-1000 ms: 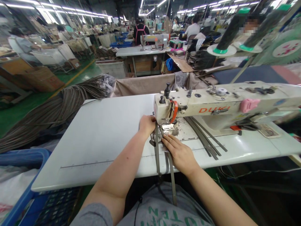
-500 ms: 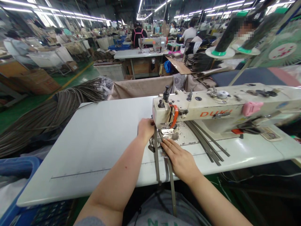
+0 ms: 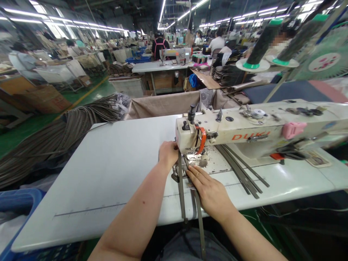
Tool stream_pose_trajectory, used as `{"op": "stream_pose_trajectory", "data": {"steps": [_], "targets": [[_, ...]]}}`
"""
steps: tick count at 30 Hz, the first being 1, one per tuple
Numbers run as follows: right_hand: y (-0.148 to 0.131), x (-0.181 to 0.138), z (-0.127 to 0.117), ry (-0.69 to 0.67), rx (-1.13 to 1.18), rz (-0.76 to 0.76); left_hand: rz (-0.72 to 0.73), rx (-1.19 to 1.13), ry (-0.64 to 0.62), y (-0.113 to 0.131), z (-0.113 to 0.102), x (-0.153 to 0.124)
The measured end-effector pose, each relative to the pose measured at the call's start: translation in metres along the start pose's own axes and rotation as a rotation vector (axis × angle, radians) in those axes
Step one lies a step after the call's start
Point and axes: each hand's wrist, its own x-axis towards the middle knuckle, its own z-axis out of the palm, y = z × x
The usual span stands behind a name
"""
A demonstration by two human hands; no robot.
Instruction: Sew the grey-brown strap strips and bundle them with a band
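Observation:
My left hand (image 3: 168,154) is closed at the left side of the sewing machine (image 3: 217,132) head, its fingertips partly hidden behind it. From those fingers a narrow grey-brown strip (image 3: 181,192) runs down over the table's front edge. My right hand (image 3: 209,190) lies with its fingers stretched flat on the bed just in front of the presser foot. Beneath its fingertips passes a second strip (image 3: 200,223), which hangs off the edge toward my lap. The needle is hard to make out.
Several loose strips (image 3: 239,170) lie under the machine arm on the right. The white table (image 3: 119,159) extends left, with a blue bin (image 3: 24,203) beside it. A big bundle of strips (image 3: 62,134) hangs at the far left. Thread cones (image 3: 262,45) stand at the upper right.
The view has tilted slightly, so the table sits a little lower in the picture. Both hands keep nearly the same places at the machine, and the strips have hardly shifted.

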Motion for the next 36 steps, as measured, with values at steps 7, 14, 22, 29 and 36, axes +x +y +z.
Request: {"op": "stream_pose_trajectory", "data": {"steps": [7, 14, 22, 29, 36], "targets": [[-0.002, 0.000, -0.001, 0.000, 0.002, 0.008, -0.009, -0.001, -0.008, 0.000, 0.000, 0.000], [-0.004, -0.001, -0.003, 0.007, 0.003, 0.029, -0.018, -0.033, -0.002, 0.000, 0.000, -0.001], [-0.004, 0.000, -0.004, -0.021, 0.005, 0.038, -0.017, -0.065, 0.017, 0.000, -0.001, -0.001], [-0.004, 0.000, -0.005, 0.003, 0.015, 0.031, -0.032, -0.196, 0.085, -0.005, 0.003, -0.002], [-0.006, -0.001, -0.007, 0.010, 0.012, 0.025, -0.098, -0.419, 0.237, -0.009, 0.007, -0.004]]}}
